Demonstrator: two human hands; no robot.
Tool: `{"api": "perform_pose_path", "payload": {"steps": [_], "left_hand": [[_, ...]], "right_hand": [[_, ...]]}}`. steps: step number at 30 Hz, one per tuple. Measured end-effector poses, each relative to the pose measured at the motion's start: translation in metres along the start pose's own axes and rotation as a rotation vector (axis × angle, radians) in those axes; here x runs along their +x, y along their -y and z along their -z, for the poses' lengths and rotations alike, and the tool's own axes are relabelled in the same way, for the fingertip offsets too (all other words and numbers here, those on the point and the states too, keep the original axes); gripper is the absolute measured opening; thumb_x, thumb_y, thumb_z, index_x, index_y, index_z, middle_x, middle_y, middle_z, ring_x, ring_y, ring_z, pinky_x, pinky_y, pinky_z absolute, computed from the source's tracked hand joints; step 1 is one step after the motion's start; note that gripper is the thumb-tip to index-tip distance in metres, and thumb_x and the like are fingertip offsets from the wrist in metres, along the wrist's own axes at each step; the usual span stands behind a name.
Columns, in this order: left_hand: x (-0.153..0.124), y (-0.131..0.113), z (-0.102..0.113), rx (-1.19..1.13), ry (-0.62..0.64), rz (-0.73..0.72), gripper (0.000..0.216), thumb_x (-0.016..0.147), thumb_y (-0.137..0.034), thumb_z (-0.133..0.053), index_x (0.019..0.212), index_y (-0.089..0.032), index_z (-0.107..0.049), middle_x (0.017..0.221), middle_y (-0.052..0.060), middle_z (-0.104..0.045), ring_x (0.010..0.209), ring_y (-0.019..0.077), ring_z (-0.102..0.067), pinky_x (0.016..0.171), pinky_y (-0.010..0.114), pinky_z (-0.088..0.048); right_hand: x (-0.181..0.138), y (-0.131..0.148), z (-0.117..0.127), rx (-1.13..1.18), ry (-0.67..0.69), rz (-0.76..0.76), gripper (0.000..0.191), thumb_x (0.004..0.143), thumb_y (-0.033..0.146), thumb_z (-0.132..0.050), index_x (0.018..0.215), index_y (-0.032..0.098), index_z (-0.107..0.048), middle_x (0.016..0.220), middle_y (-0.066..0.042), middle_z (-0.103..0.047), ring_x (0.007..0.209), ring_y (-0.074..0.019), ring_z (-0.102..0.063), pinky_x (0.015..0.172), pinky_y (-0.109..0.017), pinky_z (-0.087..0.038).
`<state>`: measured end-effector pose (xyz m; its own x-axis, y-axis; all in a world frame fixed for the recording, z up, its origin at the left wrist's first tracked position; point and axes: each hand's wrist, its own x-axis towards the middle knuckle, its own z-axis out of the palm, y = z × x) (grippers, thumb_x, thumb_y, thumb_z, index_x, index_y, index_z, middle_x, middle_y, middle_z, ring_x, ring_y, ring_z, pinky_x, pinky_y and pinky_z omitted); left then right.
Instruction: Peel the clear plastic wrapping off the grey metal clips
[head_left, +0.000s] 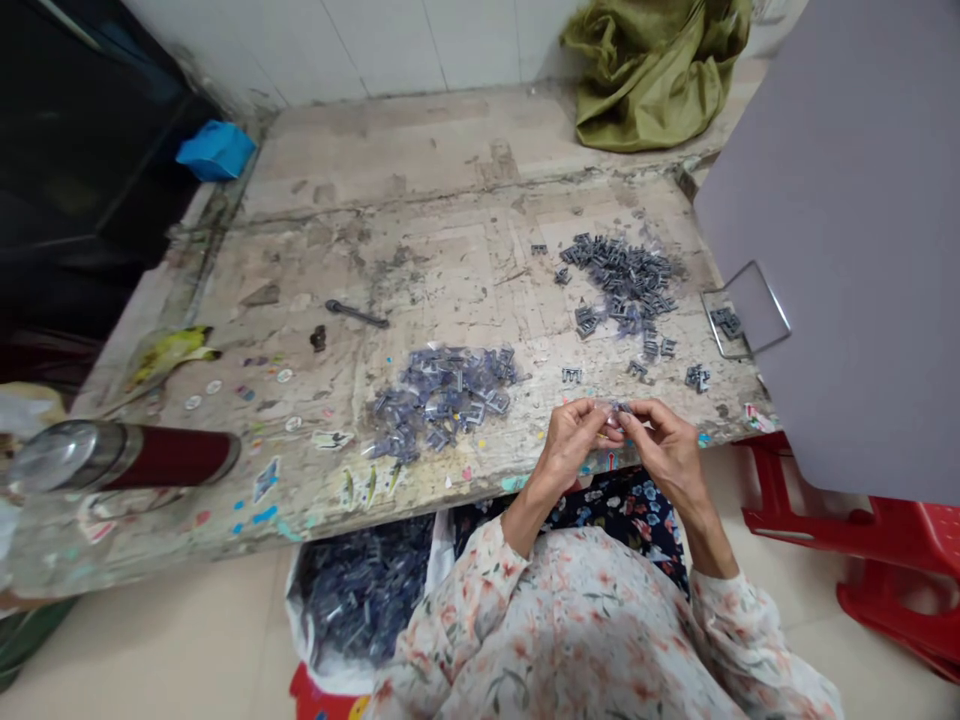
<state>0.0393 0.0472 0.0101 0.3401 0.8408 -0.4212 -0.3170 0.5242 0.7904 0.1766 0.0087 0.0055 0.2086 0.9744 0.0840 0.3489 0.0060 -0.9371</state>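
Note:
At the table's front edge, the fingertips of my left hand (574,440) and my right hand (666,445) meet in a pinch. Between them shows a bit of clear plastic bag, at the left fingers, and a small dark grey plastic piece (622,407) at the right ones; my fingers cover most of both. Beyond my hands lies a heap of loose grey plastic pieces (622,270) with comb-like prongs. One such piece (571,375) lies alone just past my left hand. To the left is a pile of grey pieces in clear little bags (446,395).
A white sack (296,600) full of bagged pieces stands below the table edge. A dark red thermos (180,457), a banana peel (169,355) and a blue box (216,150) are at left. At right are a grey panel (847,250) and a red stool (930,540).

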Motion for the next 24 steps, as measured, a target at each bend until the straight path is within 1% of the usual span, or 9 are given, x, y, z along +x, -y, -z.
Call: {"api": "perform_pose_path", "payload": {"steps": [3,6,11,15,17,20,22,24], "left_hand": [[-0.002,-0.002,-0.002,0.032,-0.025,-0.011,0.039,0.066,-0.048,-0.079,0.074,-0.013,-0.062,0.064,0.001,-0.065,0.056,0.0121,-0.064,0.058,0.024,-0.057],[-0.004,-0.004,-0.003,0.062,-0.014,-0.013,0.037,0.069,-0.046,-0.077,0.075,-0.013,-0.061,0.065,0.002,-0.065,0.054,0.0111,-0.064,0.056,0.022,-0.055],[-0.006,-0.002,-0.001,0.088,-0.023,-0.069,0.032,0.073,-0.042,-0.075,0.072,-0.013,-0.063,0.065,0.001,-0.065,0.051,0.0095,-0.062,0.055,0.020,-0.052],[-0.005,0.001,0.003,0.039,-0.015,-0.028,0.033,0.072,-0.044,-0.075,0.071,-0.012,-0.065,0.065,0.002,-0.067,0.050,0.0098,-0.062,0.054,0.020,-0.050],[-0.005,0.002,0.005,0.012,-0.007,0.003,0.034,0.071,-0.044,-0.075,0.070,-0.012,-0.066,0.065,0.003,-0.067,0.051,0.0104,-0.063,0.055,0.020,-0.050],[-0.006,0.003,0.005,-0.035,0.003,0.008,0.033,0.070,-0.043,-0.078,0.073,-0.012,-0.067,0.065,0.003,-0.068,0.054,0.0109,-0.064,0.059,0.021,-0.053],[-0.007,0.003,0.005,-0.049,0.002,-0.008,0.034,0.070,-0.043,-0.078,0.076,-0.012,-0.068,0.063,0.003,-0.068,0.055,0.0109,-0.064,0.061,0.021,-0.053],[-0.009,0.003,0.005,-0.037,0.001,-0.025,0.034,0.070,-0.044,-0.078,0.077,-0.012,-0.068,0.062,0.002,-0.067,0.056,0.0113,-0.064,0.061,0.022,-0.053]], "right_hand": [[-0.001,0.002,-0.001,-0.007,0.015,0.009,0.018,0.088,0.036,-0.061,0.089,0.020,-0.068,0.084,-0.003,-0.066,0.076,-0.0153,-0.063,0.063,-0.025,-0.051],[-0.002,0.004,0.001,-0.037,0.032,0.017,0.018,0.089,0.036,-0.059,0.091,0.020,-0.068,0.085,-0.004,-0.066,0.077,-0.0159,-0.063,0.063,-0.025,-0.052],[-0.003,0.004,0.003,-0.048,0.054,0.011,0.018,0.089,0.035,-0.059,0.093,0.020,-0.068,0.087,-0.004,-0.067,0.078,-0.0160,-0.064,0.065,-0.026,-0.054],[-0.006,0.006,0.005,-0.024,-0.001,0.028,0.017,0.090,0.033,-0.058,0.098,0.021,-0.067,0.094,-0.005,-0.067,0.086,-0.0173,-0.065,0.068,-0.028,-0.058],[-0.009,0.010,0.006,-0.043,-0.031,0.086,0.017,0.091,0.030,-0.057,0.101,0.021,-0.067,0.102,-0.006,-0.067,0.093,-0.0183,-0.065,0.070,-0.029,-0.059],[-0.013,0.015,0.005,-0.179,-0.041,0.265,0.018,0.091,0.021,-0.057,0.105,0.022,-0.068,0.107,-0.008,-0.067,0.102,-0.0200,-0.065,0.079,-0.033,-0.060],[-0.015,0.016,0.004,-0.282,-0.041,0.394,0.022,0.091,0.017,-0.056,0.109,0.023,-0.068,0.108,-0.010,-0.068,0.103,-0.0205,-0.065,0.088,-0.037,-0.058],[-0.017,0.015,0.002,-0.344,-0.042,0.471,0.027,0.091,0.014,-0.056,0.114,0.023,-0.067,0.109,-0.010,-0.068,0.103,-0.0207,-0.066,0.092,-0.039,-0.057]]}}
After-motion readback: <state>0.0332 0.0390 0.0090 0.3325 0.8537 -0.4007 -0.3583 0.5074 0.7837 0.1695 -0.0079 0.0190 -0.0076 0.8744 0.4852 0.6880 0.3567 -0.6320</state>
